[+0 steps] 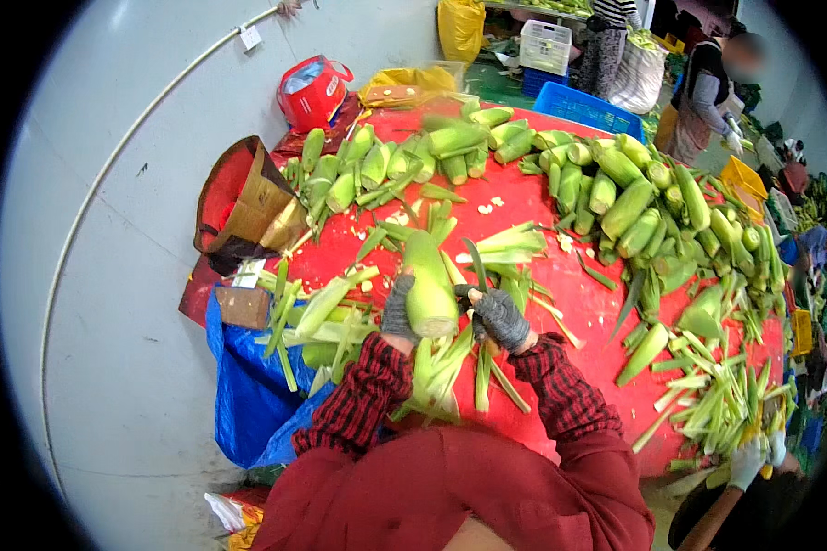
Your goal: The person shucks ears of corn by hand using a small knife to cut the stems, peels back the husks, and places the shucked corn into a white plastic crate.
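An ear of corn in its green husk [427, 289] stands in front of me, its pale cut end toward me. My left hand [399, 309], in a grey glove with bare fingertips, is closed around its left side. On the other side, my right hand [503, 320], gloved alike, is closed on what looks like a knife [476, 262]; a narrow dark blade rises from the fist. Its thumb is close to the ear's right edge; whether it touches I cannot tell. Loose husk leaves [436, 376] lie below and around both hands.
Unpeeled ears are piled along the far side [377, 165] and at the right [629, 207] of the red table [560, 340]. A brown bag [248, 202] and a red basket [312, 96] stand left. A co-worker's gloved hands [749, 459] are at the lower right; other people stand behind.
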The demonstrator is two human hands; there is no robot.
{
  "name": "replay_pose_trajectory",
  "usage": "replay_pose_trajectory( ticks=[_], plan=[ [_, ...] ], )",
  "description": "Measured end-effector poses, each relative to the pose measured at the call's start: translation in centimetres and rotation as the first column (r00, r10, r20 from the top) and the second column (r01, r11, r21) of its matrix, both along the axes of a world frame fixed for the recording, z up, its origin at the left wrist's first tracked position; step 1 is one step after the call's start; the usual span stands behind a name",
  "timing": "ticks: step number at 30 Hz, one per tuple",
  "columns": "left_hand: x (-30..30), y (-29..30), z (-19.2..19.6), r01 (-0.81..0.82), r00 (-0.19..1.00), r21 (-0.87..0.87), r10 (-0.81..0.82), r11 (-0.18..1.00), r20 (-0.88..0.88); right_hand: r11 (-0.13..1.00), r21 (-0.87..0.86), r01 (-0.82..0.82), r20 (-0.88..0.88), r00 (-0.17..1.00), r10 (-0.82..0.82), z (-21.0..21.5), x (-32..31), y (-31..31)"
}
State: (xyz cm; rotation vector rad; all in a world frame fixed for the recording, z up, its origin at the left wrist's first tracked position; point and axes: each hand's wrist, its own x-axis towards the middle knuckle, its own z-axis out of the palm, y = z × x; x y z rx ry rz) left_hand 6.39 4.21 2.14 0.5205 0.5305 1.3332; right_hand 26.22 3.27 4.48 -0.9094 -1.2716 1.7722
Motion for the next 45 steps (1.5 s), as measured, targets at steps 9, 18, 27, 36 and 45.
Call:
replay_pose_trajectory(
  ticks=[9,18,27,36,45],
  plan=[
    [0.4,-6.4,-1.9,0.260,0.902,-0.288,-0.126,0.922,0.412,0.627,0.569,-0.532,0.822,0.375,-0.428,4.6,-1.2,-8.4],
    [-2.7,-9.4,-2.6,0.276,0.870,-0.308,-0.099,0.911,0.484,0.411,0.461,-0.786,0.850,0.260,-0.458,5.2,-4.9,-9.2],
    [-4.2,-10.7,-1.6,0.077,0.928,-0.321,0.049,0.944,0.368,0.732,0.466,-0.498,0.863,0.439,-0.251,0.0,-6.5,-8.6],
    [-4.1,-10.6,-3.6,0.089,0.934,-0.351,0.044,0.932,0.354,0.642,0.667,-0.377,0.574,0.810,-0.120,3.1,-6.4,-9.5],
    [-3.7,-11.6,-3.1,0.123,0.932,-0.312,-0.002,0.942,0.362,0.376,0.828,-0.416,0.546,0.752,-0.370,1.3,-6.0,-7.5]
  ],
)
